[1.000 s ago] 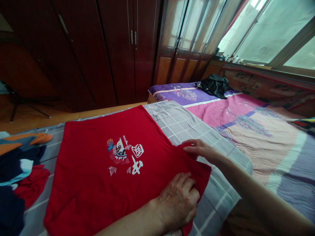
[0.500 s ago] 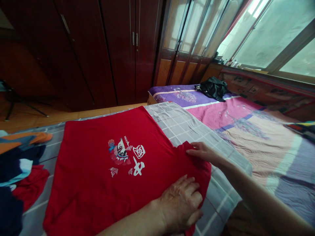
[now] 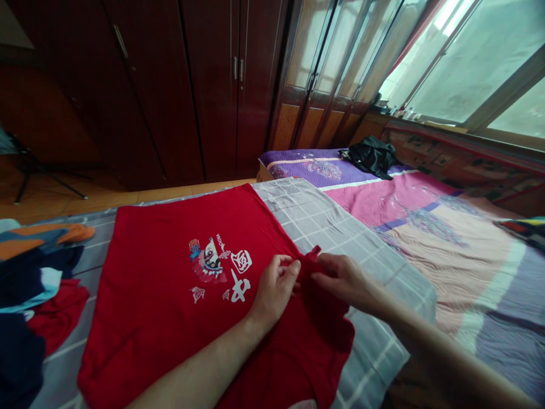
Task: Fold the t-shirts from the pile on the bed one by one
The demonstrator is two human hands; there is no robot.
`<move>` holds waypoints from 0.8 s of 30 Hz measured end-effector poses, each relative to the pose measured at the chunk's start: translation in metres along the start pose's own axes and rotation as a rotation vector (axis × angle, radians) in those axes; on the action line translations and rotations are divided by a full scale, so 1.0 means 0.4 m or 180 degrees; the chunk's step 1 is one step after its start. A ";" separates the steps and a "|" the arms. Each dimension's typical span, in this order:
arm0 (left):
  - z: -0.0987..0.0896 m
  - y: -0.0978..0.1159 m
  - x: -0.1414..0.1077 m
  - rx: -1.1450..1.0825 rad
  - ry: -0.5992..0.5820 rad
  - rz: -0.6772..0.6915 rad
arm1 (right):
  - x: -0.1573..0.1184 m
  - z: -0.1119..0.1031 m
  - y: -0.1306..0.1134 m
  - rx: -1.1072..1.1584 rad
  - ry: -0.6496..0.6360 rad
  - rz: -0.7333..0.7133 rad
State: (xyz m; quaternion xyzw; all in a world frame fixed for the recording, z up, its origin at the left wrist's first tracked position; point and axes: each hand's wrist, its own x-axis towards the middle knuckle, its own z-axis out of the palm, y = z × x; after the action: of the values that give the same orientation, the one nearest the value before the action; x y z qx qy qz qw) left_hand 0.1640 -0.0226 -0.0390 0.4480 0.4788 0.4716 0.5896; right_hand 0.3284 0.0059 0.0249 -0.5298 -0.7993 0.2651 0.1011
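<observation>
A red T-shirt [image 3: 157, 284] with white characters and a colourful opera-mask print lies spread on a grey checked cloth. Its neckline curves near the bottom of the view. My left hand [image 3: 275, 287] pinches the shirt fabric at the far sleeve, thumb and fingers together. Just to the right, my right hand [image 3: 344, 278] is closed on the sleeve's edge, and the fabric between the two hands is bunched and slightly raised.
Several clothes [image 3: 34, 284] lie piled at the left on the checked cloth [image 3: 315, 210]. Behind it is a bed with a patterned quilt [image 3: 383, 199], a black garment [image 3: 370, 154] on top. Dark wardrobes [image 3: 213, 102] line the back; tripod legs [image 3: 51, 182] stand at far left.
My left hand has lifted from lying flat near the collar and moved up to the sleeve, pinching it. My right hand has shifted slightly, and the sleeve is now gathered inward.
</observation>
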 end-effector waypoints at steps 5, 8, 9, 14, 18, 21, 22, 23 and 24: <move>-0.020 -0.022 0.029 0.0158 0.0275 0.0187 | -0.060 0.097 -0.079 -0.1047 -0.0413 -0.0646; -0.023 -0.039 0.037 0.0441 0.0378 0.0322 | -0.110 0.139 -0.046 -0.1212 -0.0117 -0.0795; -0.025 -0.043 0.039 0.0583 0.0417 0.0366 | -0.128 0.148 -0.030 -0.1245 0.0030 -0.0835; -0.040 -0.045 0.055 0.1085 0.0479 0.0507 | -0.201 0.169 0.036 -0.1229 0.0591 -0.0966; -0.047 -0.038 0.059 0.1256 0.0547 0.0597 | -0.208 0.172 0.065 -0.1349 0.0865 -0.0970; -0.045 -0.020 0.046 0.1549 0.0457 0.0662 | -0.196 0.168 0.075 -0.1481 0.1022 -0.1173; -0.043 -0.012 0.038 0.1673 0.0397 0.0698 | -0.193 0.166 0.075 -0.1503 0.1085 -0.1242; -0.042 -0.004 0.030 0.1796 0.0322 0.0727 | -0.192 0.164 0.074 -0.1501 0.1142 -0.1303; -0.041 0.003 0.023 0.1913 0.0235 0.0742 | -0.192 0.164 0.072 -0.1472 0.1182 -0.1339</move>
State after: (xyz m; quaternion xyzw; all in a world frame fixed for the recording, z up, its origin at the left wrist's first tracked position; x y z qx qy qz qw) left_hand 0.1487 -0.0121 -0.0416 0.6364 0.5631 0.3895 0.3552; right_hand 0.3544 -0.0753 -0.0363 -0.4017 -0.8976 -0.0500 0.1744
